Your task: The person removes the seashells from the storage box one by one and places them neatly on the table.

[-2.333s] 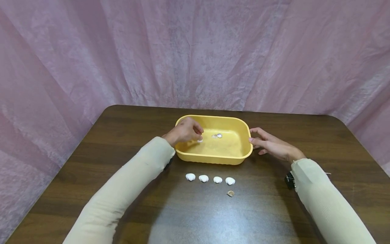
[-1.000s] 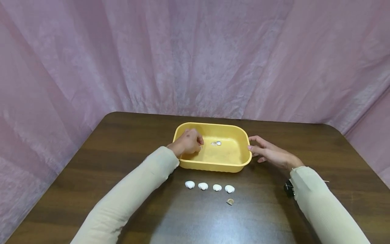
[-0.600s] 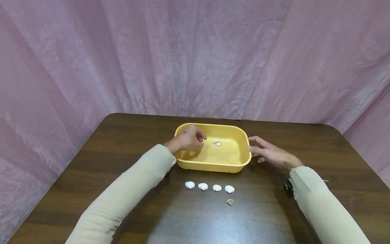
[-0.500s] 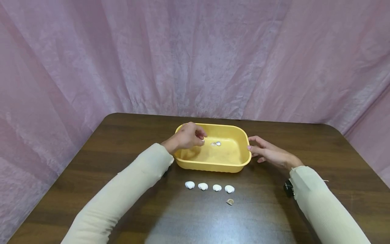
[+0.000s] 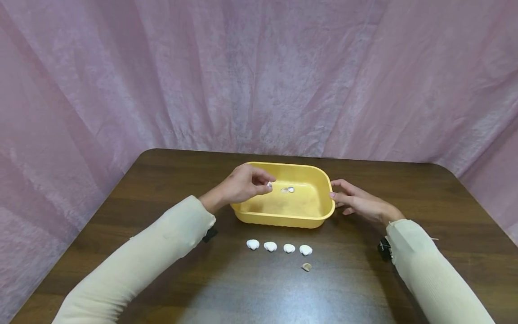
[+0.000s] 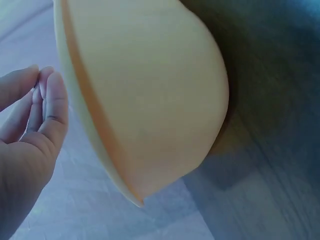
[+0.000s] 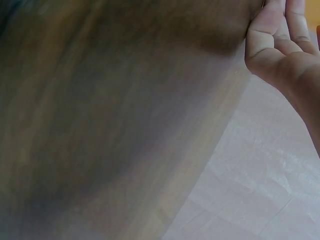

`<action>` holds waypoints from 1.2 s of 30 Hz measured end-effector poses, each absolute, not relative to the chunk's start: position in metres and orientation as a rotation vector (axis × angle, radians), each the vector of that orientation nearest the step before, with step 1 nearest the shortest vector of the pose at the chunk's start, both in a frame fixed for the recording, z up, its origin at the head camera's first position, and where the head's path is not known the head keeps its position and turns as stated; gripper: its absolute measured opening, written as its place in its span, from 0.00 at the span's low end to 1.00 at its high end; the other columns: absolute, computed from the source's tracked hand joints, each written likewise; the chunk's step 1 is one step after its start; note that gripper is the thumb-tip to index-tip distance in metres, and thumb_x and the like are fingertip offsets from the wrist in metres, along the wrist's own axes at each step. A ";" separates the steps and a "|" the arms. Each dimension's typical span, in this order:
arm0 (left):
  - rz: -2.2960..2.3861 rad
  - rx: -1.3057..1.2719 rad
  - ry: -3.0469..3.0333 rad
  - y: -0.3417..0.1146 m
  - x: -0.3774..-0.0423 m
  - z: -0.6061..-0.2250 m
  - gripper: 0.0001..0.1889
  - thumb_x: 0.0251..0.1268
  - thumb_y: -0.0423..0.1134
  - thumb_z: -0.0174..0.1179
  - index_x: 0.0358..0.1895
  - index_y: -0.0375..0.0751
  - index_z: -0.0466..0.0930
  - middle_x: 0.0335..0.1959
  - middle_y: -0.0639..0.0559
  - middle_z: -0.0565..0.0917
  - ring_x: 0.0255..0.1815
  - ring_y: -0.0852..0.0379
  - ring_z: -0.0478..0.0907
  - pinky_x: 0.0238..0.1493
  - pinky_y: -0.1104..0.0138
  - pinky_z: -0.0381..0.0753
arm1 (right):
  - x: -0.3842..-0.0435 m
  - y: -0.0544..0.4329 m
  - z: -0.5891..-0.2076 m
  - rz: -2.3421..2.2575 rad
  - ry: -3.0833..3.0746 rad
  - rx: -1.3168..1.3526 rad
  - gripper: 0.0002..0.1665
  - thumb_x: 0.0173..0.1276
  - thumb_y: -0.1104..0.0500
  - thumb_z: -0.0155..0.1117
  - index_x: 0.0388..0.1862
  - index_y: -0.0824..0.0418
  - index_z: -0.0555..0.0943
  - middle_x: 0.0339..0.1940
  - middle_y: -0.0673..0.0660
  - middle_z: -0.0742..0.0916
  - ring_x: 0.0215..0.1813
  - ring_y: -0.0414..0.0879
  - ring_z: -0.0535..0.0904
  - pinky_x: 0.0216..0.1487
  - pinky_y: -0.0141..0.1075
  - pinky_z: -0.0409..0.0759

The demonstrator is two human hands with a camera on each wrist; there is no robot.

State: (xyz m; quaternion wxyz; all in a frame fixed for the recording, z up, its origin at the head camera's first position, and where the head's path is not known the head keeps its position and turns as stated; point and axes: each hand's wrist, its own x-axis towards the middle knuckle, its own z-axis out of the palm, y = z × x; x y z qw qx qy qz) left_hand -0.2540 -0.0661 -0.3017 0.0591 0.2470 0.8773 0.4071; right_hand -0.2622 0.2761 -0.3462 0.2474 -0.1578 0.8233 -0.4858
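In the head view a yellow plastic basin [image 5: 283, 220] stands on the table. My left hand [image 5: 240, 183] is raised over its left side, pinching a small white seashell [image 5: 269, 185] between thumb and fingertips. The left wrist view shows that hand [image 6: 37, 120] beside the basin's rim [image 6: 82, 112], with the shell hardly visible. On the basin floor lie a whitish shell [image 5: 291, 189] and a paler piece [image 5: 284, 190]. My right hand [image 5: 362, 200] rests its loosely extended fingers against the basin's right wall; its contact is partly out of sight in the right wrist view.
In front of the basin, several white ribbed seashells [image 5: 270, 246] form a row on the brown wooden table [image 5: 162, 261]. A small brownish shell [image 5: 306, 267] lies nearer, below the row's right end. A pink curtain [image 5: 259, 81] hangs behind the table.
My left hand reached down to the basin floor, then rose and drew back left with a white shell pinched in its fingers. The right hand stays at the basin's right side.
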 end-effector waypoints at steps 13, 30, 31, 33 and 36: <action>1.640 0.591 2.397 -0.076 -0.229 -0.301 0.13 0.57 0.29 0.71 0.45 0.31 0.84 0.36 0.45 0.86 0.37 0.54 0.85 0.43 0.64 0.85 | -0.264 0.275 -0.346 -1.319 2.250 -0.424 0.34 0.80 0.48 0.50 0.74 0.63 0.55 0.60 0.67 0.77 0.63 0.60 0.73 0.54 0.47 0.74; 1.870 0.523 2.085 -0.081 -0.208 -0.316 0.10 0.58 0.21 0.68 0.40 0.26 0.76 0.30 0.44 0.85 0.34 0.50 0.87 0.42 0.55 0.86 | -0.262 0.276 -0.345 -1.311 2.262 -0.419 0.34 0.80 0.47 0.49 0.74 0.63 0.55 0.60 0.66 0.77 0.63 0.60 0.73 0.54 0.46 0.73; 1.872 0.527 2.073 -0.081 -0.206 -0.317 0.10 0.58 0.21 0.68 0.39 0.25 0.76 0.30 0.44 0.85 0.34 0.50 0.87 0.42 0.54 0.86 | -0.262 0.276 -0.346 -1.310 2.261 -0.420 0.34 0.80 0.47 0.49 0.74 0.63 0.55 0.60 0.67 0.77 0.62 0.60 0.73 0.54 0.47 0.73; 1.874 0.539 2.056 -0.079 -0.203 -0.320 0.09 0.57 0.21 0.68 0.38 0.25 0.77 0.29 0.44 0.86 0.34 0.51 0.87 0.41 0.53 0.86 | -0.262 0.276 -0.346 -1.310 2.257 -0.422 0.33 0.80 0.47 0.50 0.74 0.63 0.56 0.60 0.67 0.77 0.62 0.59 0.73 0.54 0.47 0.73; 1.869 0.567 2.032 -0.077 -0.198 -0.323 0.09 0.57 0.21 0.68 0.37 0.25 0.77 0.29 0.42 0.86 0.33 0.51 0.87 0.41 0.50 0.86 | -0.262 0.277 -0.347 -1.309 2.256 -0.421 0.33 0.80 0.47 0.50 0.74 0.63 0.56 0.60 0.66 0.77 0.62 0.59 0.73 0.54 0.46 0.74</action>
